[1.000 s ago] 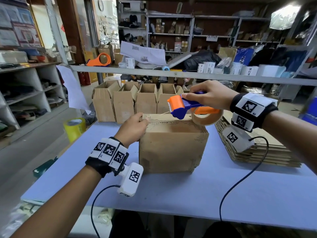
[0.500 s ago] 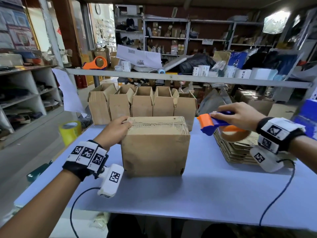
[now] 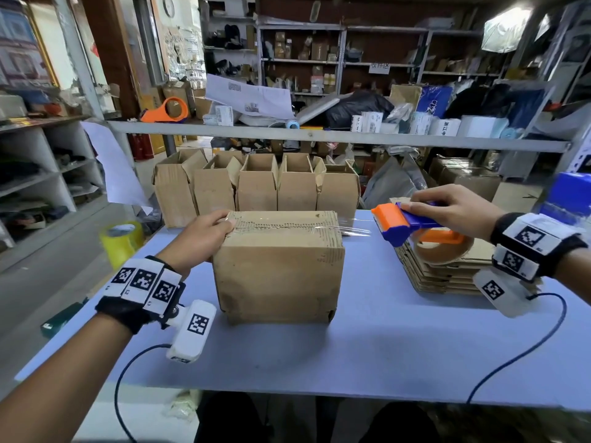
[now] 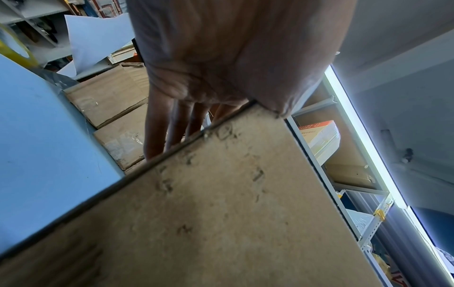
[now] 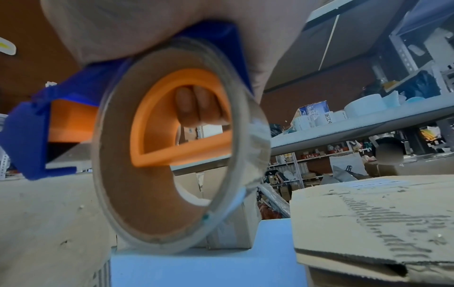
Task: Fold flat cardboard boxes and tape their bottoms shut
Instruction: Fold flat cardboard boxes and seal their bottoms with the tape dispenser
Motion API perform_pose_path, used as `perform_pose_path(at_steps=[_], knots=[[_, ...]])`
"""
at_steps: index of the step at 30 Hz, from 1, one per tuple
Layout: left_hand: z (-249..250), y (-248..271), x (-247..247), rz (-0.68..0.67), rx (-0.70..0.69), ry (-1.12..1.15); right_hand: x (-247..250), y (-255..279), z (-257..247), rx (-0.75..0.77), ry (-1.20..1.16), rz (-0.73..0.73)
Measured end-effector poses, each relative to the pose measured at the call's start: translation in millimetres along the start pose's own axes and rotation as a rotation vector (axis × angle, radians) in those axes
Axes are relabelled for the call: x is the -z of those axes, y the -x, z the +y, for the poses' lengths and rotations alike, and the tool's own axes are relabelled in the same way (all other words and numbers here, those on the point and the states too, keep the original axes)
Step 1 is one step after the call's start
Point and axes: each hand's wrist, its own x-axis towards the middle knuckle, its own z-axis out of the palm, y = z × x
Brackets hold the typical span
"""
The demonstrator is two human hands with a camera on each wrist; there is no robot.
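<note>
A folded brown cardboard box (image 3: 278,276) stands bottom-up in the middle of the blue table (image 3: 351,353). Clear tape (image 3: 351,231) runs along its top seam and stretches off the right edge to the dispenser. My left hand (image 3: 204,241) holds the box's top left corner, fingers down its left side (image 4: 172,126), thumb on top. My right hand (image 3: 454,209) grips the blue and orange tape dispenser (image 3: 406,225) in the air just right of the box; its nearly spent roll (image 5: 172,151) fills the right wrist view.
A stack of flat cardboard boxes (image 3: 444,270) lies on the table under the dispenser. A row of several open folded boxes (image 3: 256,187) stands along the table's far edge. A yellow tape roll (image 3: 120,241) sits off the left side. A grey shelf rail (image 3: 319,135) crosses behind.
My right hand pulled the dispenser from over the box's top to past its right edge, laying tape along the seam. The left hand stayed on the box's left corner.
</note>
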Motion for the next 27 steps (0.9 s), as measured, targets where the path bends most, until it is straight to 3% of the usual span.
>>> perform_pose_path(at_steps=[27], knots=[[2.9,2.2,-2.8,0.017,0.008,-0.008,12.1,24.0,20.2,-0.039,0.112,0.051]])
